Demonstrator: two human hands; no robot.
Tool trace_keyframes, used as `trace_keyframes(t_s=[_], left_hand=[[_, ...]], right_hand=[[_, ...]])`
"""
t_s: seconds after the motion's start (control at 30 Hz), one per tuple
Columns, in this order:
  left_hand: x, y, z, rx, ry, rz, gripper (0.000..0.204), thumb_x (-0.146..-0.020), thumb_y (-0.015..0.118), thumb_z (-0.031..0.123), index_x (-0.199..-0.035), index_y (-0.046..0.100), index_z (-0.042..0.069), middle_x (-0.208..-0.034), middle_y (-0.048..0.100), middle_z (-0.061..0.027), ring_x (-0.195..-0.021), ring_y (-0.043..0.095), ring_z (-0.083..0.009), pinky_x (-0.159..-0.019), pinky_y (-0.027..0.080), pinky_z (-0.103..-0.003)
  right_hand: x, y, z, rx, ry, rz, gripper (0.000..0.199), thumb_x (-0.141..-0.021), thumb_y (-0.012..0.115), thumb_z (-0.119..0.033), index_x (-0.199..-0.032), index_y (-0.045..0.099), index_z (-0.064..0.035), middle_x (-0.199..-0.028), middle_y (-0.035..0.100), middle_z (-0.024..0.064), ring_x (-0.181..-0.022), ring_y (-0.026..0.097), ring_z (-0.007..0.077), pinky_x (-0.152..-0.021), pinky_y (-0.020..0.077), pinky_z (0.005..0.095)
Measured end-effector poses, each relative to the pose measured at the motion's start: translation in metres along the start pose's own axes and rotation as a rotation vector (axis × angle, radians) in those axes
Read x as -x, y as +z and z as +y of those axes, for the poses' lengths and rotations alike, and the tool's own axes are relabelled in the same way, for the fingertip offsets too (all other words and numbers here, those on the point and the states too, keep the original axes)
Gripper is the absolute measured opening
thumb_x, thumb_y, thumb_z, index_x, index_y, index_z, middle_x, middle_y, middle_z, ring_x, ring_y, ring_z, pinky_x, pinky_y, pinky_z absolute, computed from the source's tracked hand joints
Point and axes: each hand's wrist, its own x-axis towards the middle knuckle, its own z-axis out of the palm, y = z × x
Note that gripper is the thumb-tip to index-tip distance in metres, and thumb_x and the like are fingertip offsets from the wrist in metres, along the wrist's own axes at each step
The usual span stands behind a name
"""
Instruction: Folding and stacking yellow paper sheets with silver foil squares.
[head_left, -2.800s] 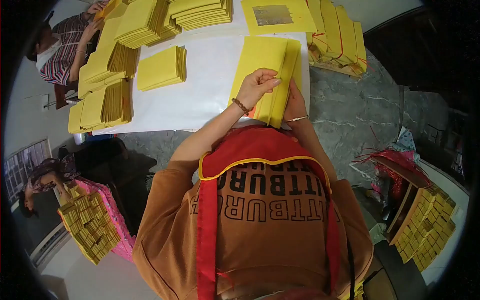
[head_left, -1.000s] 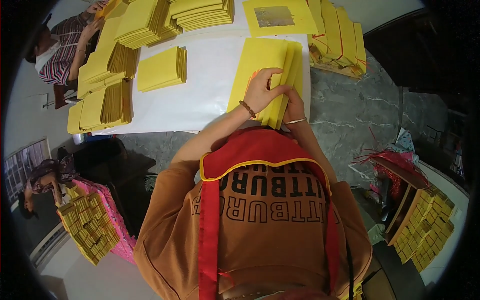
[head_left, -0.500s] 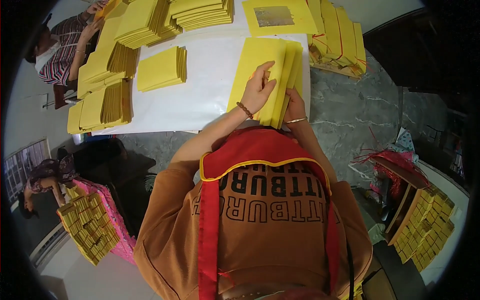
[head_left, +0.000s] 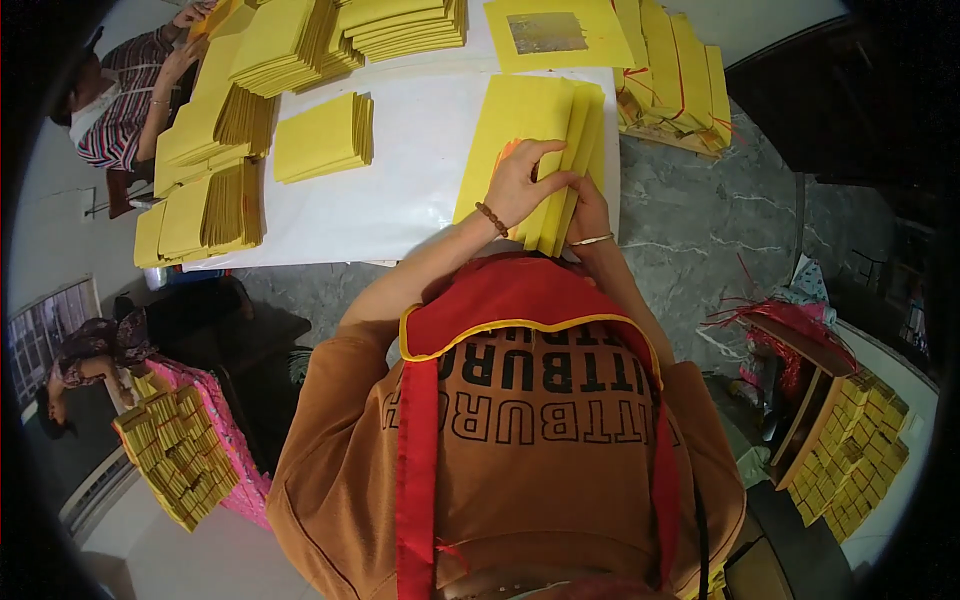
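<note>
A stack of yellow paper sheets, with several upright folds along its right side, lies at the table's right end. My left hand, with a beaded bracelet, rests over the folds. Its index finger and thumb curve around one fold, the thumb tip close to my right hand. At the stack's right edge my right hand, wearing a bangle, grips the folded sheets; some of its fingers are hidden behind the paper. A bit of orange shows beside my left fingers; I cannot tell what it is.
On the white table stand a small folded yellow pile and several taller piles at the left. A yellow sheet with a silvery square lies beyond. Tied bundles stand right. One co-worker handles paper at far left.
My left hand's fingers have bent down, and its thumb has swung right across the folds toward my right hand. My right hand has hardly moved.
</note>
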Motion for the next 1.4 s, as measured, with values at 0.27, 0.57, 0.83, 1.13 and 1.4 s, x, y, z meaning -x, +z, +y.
trace_keyframes(t_s=[0.27, 0.57, 0.83, 1.13, 1.4], left_hand=[[0.002, -0.004, -0.006, 0.137, -0.098, -0.061, 0.033, -0.072, 0.064, 0.014, -0.102, 0.055, 0.004, -0.064, 0.037, 0.0027, -0.054, 0.034, -0.0059, -0.048, 0.029, -0.020], [0.007, -0.004, 0.001, 0.247, -0.122, 0.084, 0.026, -0.076, 0.053, 0.009, -0.102, 0.055, 0.003, -0.069, 0.047, -0.0061, -0.061, 0.044, -0.0132, -0.055, 0.038, -0.025], [0.002, -0.001, 0.005, -0.064, 0.021, -0.009, 0.036, -0.071, 0.064, 0.022, -0.101, 0.055, 0.004, -0.080, 0.053, -0.0108, -0.063, 0.049, -0.0199, -0.057, 0.041, -0.028], [0.002, -0.003, 0.000, -0.001, 0.009, -0.028, 0.036, -0.070, 0.066, 0.017, -0.102, 0.055, 0.005, -0.076, 0.050, -0.0057, -0.062, 0.043, -0.0133, -0.057, 0.036, -0.024], [0.003, -0.006, -0.006, 0.062, 0.000, -0.057, 0.031, -0.073, 0.063, 0.016, -0.100, 0.056, 0.004, -0.072, 0.049, -0.0053, -0.055, 0.042, -0.0119, -0.051, 0.037, -0.024]], right_hand=[[-0.002, -0.007, -0.001, -0.063, 0.077, -0.043, 0.031, -0.084, 0.037, -0.013, -0.115, 0.041, -0.0081, -0.103, 0.051, 0.0070, -0.093, 0.053, 0.0183, -0.079, 0.0445, 0.0318], [-0.003, -0.003, -0.001, -0.043, 0.025, -0.024, 0.034, -0.084, 0.038, -0.011, -0.117, 0.039, -0.0073, -0.106, 0.051, 0.0076, -0.095, 0.052, 0.0180, -0.082, 0.0433, 0.0308], [-0.001, -0.002, 0.001, 0.006, 0.003, -0.016, 0.036, -0.083, 0.035, -0.010, -0.119, 0.037, -0.0082, -0.110, 0.047, 0.0067, -0.098, 0.050, 0.0180, -0.082, 0.0430, 0.0315], [-0.002, -0.003, 0.001, 0.008, 0.008, -0.005, 0.036, -0.082, 0.034, -0.009, -0.118, 0.037, -0.0073, -0.108, 0.048, 0.0072, -0.097, 0.050, 0.0186, -0.081, 0.0432, 0.0324], [0.003, 0.007, -0.004, -0.026, 0.031, -0.028, 0.035, -0.083, 0.036, -0.009, -0.118, 0.037, -0.0072, -0.108, 0.048, 0.0076, -0.096, 0.051, 0.0191, -0.081, 0.0434, 0.0320]])
